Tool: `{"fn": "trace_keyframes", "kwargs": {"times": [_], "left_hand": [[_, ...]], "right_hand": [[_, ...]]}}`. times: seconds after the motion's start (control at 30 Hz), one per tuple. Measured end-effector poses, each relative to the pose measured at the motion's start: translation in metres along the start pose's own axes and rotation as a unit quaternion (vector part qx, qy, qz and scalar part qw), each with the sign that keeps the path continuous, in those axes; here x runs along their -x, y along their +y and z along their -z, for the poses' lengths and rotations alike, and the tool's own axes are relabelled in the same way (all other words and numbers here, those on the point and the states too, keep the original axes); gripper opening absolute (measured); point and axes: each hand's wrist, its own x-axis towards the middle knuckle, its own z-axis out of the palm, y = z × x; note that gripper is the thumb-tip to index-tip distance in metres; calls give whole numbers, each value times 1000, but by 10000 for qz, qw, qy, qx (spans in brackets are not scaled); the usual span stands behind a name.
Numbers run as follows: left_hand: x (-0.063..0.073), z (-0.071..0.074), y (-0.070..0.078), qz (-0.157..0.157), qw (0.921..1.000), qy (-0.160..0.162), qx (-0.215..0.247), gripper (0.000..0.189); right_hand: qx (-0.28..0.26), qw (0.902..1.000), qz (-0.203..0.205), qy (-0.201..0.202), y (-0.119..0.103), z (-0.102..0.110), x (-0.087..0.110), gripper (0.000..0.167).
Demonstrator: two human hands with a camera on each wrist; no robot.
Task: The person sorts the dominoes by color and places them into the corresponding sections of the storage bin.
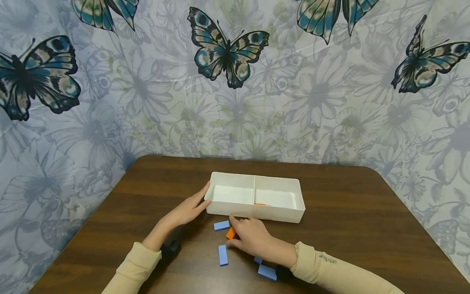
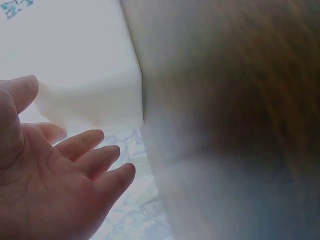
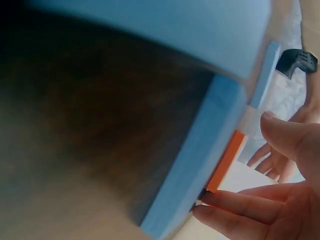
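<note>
The left hand has spread fingers, which touch the white box. The right hand has thumb and fingers apart, and the orange block lies between them; blue blocks lie around these fingers.

On my head feed I see a brown table backed by a pale floral cloth with teal-and-black butterflies; light faintly glosses the wood.
</note>
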Motion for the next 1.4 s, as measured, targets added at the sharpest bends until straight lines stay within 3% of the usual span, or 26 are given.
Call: {"fn": "trace_keyframes", "kwargs": {"times": [0.27, 0.4, 0.53, 0.63, 0.8, 1.13, 1.4], "left_hand": [[1, -1, 1, 17, 10000, 13, -76, 67], [1, 0, 1, -20, 10000, 25, -74, 66], [1, 0, 1, -2, 10000, 30, -60, 66], [1, -1, 1, 16, 10000, 34, -71, 67], [1, -1, 0, 12, 10000, 47, -45, 66], [1, 0, 2, 4, 10000, 26, -28, 67], [0, 0, 3, 12, 10000, 14, -24, 67]], "right_hand": [[352, 9994, 11, 9, 1, -5, -1, 55], [-79, 9999, -45, 43, 7, -7, -3, 46], [-879, 9961, -81, -17, 13, -9, -4, 37], [-1408, 9900, -83, -68, 17, -11, -5, 40], [-1779, 9839, -50, -133, 21, -13, -5, 57], [-2051, 9783, -207, -227, 22, -12, -5, 61], [-1986, 9795, -247, -245, 21, -13, -5, 61]]}}
